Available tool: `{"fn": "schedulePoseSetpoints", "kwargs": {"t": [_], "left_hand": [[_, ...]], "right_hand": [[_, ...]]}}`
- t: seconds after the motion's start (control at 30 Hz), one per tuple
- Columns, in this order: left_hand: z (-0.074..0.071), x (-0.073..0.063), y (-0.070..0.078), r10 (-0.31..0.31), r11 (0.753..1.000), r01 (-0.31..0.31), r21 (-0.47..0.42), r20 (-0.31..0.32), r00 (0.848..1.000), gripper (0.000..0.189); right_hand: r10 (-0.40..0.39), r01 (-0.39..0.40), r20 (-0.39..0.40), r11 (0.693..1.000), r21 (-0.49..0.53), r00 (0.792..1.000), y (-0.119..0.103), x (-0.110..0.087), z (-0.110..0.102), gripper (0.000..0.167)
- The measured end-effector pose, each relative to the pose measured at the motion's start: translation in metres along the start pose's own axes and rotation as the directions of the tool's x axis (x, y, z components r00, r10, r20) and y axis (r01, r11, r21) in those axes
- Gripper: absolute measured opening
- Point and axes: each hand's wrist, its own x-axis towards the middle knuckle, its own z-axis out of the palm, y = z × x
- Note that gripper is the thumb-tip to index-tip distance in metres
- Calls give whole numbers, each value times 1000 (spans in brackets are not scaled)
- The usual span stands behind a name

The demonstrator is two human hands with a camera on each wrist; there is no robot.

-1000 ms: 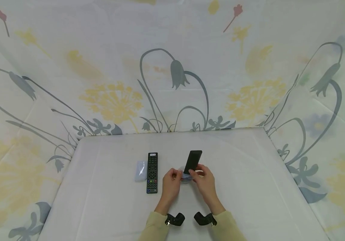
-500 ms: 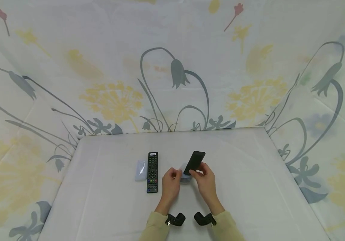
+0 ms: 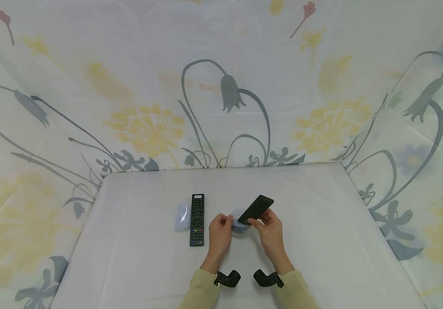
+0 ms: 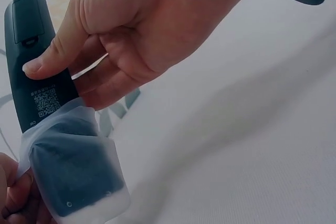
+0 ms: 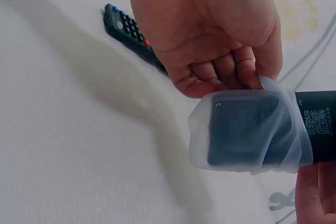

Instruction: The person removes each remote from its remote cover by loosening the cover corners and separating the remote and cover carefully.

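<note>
My right hand (image 3: 273,229) grips a dark remote control (image 3: 257,208) with its battery-cover side showing, thumb on the back. The remote's lower end sits inside a translucent, pale bluish plastic sleeve (image 4: 79,161); the battery-cover end and a printed QR code (image 4: 47,102) stick out. Thumb and fingers of my left hand (image 3: 220,231) pinch the sleeve's bunched opening edge, seen from the palm side in the right wrist view. Remote and sleeve are held tilted above the table, leaning up to the right in the head view.
Left of my hands, another black remote control (image 3: 197,219) lies buttons up on the white table (image 3: 136,257). Beside it lies a flat, pale blue, shiny plastic piece (image 3: 182,217). Flower-patterned cloth (image 3: 221,107) walls off the back and both sides.
The held remote's exposed end has tilted over to the right, and my right hand has shifted slightly right with it. My left hand stays at the sleeve's edge.
</note>
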Motion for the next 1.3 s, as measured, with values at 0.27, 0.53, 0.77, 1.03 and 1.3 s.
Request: {"fn": "schedulePoseSetpoints", "kwargs": {"t": [0.27,0.53,0.77,1.03,1.3], "left_hand": [[0,2,4,-9,1000,9,-17,-55,998,24],[-2,7,9,-11,998,4,-68,-105,994,25],[-2,8,13,-10,994,-3,-111,-113,994,24],[1,1,17,382,923,-383,30,-176,907,14],[2,-2,13,485,874,-476,92,-203,851,11]], "right_hand": [[-5,5,2,1000,1,1000,-3,-2,1,40],[-8,8,-13,999,47,1000,-6,-2,3,42],[10,0,-79,992,123,997,-8,-4,7,37],[43,-30,-75,984,177,996,-9,-3,4,32],[9,-25,47,939,342,999,-9,-6,5,51]]}}
